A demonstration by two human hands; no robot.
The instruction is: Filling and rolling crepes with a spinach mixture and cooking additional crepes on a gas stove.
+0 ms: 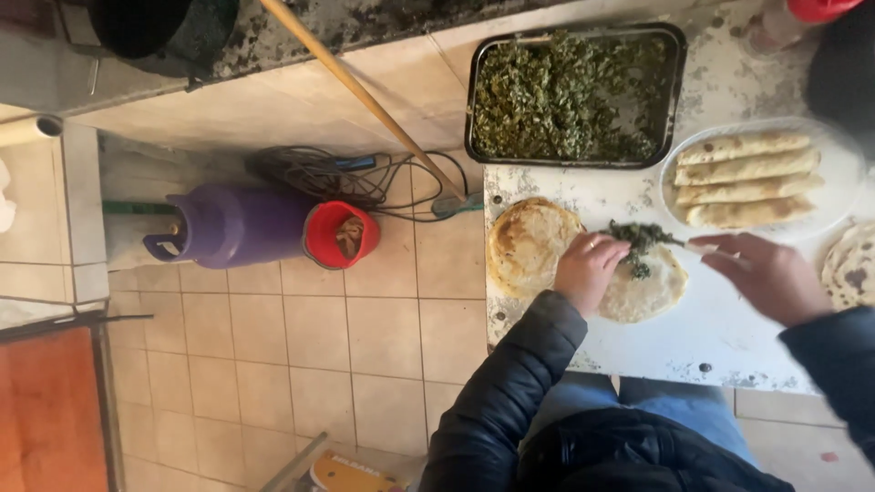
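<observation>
The left hand (588, 269), coming out of a dark puffy sleeve, presses down with curled fingers on the edge of a pale flatbread (649, 290) that lies on the white worktop (711, 337); a ring shows on one finger. Just beyond those fingertips a small heap of chopped greens (638, 242) sits on the upper part of the flatbread. The right hand (773, 275) hovers just beside it on the other side, fingers closed around the handle of a utensil (700, 246) whose tip reaches into the greens; the motion blur hides exactly how the fingers pinch it. Touching the outer side of the left hand lies a browned flatbread (530, 244), separate from the pale one. Past the right hand, a clear plate (843, 173) carries four rolled flatbreads (746, 179) stacked side by side. Farther still from both hands stands a dark metal tray (674, 87) full of chopped greens. Off the worktop, well apart from the left hand, a purple gas cylinder (232, 226) stands on the tiled floor.
</observation>
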